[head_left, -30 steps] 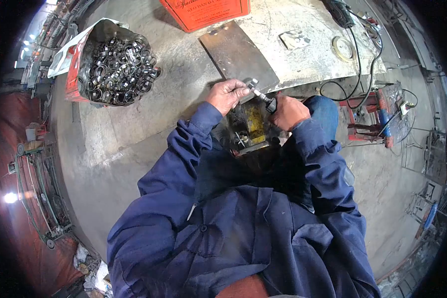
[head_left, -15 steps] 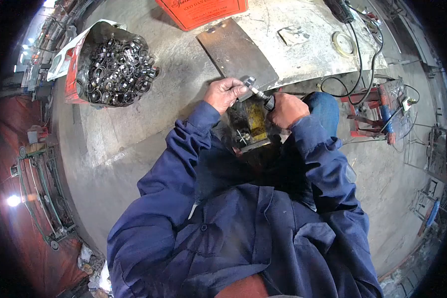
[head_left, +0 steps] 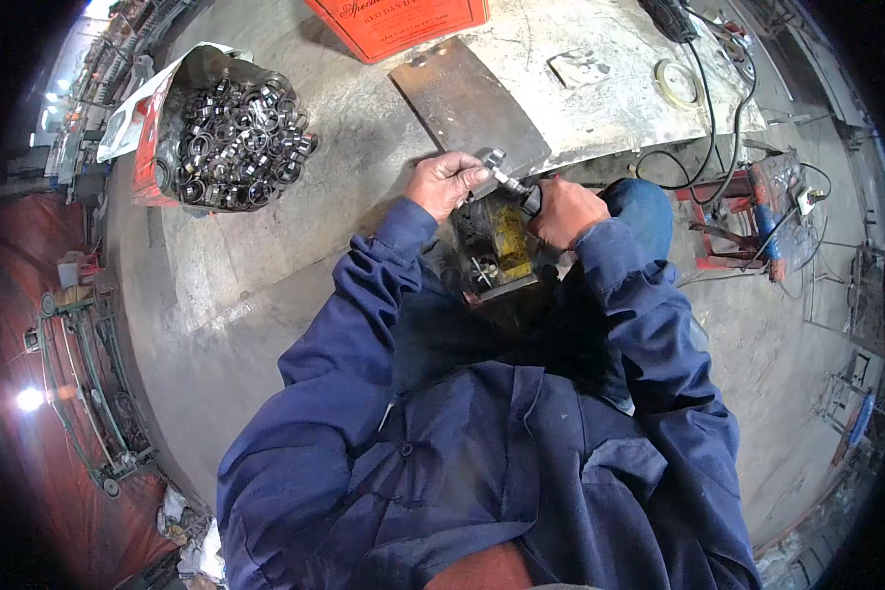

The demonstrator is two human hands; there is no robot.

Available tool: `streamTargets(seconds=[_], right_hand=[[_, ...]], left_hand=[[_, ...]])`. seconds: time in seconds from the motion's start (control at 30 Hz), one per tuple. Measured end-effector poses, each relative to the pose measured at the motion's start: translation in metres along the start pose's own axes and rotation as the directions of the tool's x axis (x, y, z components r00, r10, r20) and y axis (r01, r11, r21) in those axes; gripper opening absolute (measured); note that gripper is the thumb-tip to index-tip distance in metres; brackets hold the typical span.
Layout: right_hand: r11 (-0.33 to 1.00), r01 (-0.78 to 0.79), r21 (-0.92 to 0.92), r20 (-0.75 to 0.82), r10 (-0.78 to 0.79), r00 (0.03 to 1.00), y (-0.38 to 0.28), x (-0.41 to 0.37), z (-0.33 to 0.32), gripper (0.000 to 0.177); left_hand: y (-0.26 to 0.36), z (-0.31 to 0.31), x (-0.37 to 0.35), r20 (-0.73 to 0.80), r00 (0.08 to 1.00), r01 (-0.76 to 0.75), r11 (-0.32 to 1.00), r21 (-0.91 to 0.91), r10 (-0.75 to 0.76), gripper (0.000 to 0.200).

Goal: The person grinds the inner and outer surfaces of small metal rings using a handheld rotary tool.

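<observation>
The left hand (head_left: 446, 185) pinches a small ring-like metal part (head_left: 496, 158) against the tip of a shafted tool (head_left: 512, 187), its body closed in the right hand's (head_left: 570, 212) fist — by the near end of a steel plate (head_left: 472, 103). A slackened pinch could let the part slip — or nick those close fingertips (head_left: 480, 177).

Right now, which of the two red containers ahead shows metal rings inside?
The open container at left, heaped with metal rings; the lettered tin at the top edge shows only its outer side.
</observation>
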State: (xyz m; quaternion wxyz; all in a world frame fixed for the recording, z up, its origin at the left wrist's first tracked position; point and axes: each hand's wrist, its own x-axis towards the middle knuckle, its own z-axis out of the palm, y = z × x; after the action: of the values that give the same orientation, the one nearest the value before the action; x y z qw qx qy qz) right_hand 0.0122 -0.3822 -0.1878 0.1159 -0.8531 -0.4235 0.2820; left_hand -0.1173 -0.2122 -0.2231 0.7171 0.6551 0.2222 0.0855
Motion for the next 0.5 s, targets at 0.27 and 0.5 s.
streamTargets(seconds=[0.27, 0.5], right_hand=[[0.991, -0.064, 0.114, -0.054, 0.071, 0.996, 0.019, -0.034, -0.028, 0.031], [0.993, -0.093, 0.068, -0.129, 0.101, 0.986, 0.041, -0.050, -0.019, 0.046]], left_hand=[[-0.006, -0.008, 0.002, 0.058, 0.998, 0.023, 0.995, -0.101, -0.017, 0.017], [0.023, -0.006, 0.000, 0.047, 0.999, 0.005, 0.993, 0.115, -0.010, 0.018]])
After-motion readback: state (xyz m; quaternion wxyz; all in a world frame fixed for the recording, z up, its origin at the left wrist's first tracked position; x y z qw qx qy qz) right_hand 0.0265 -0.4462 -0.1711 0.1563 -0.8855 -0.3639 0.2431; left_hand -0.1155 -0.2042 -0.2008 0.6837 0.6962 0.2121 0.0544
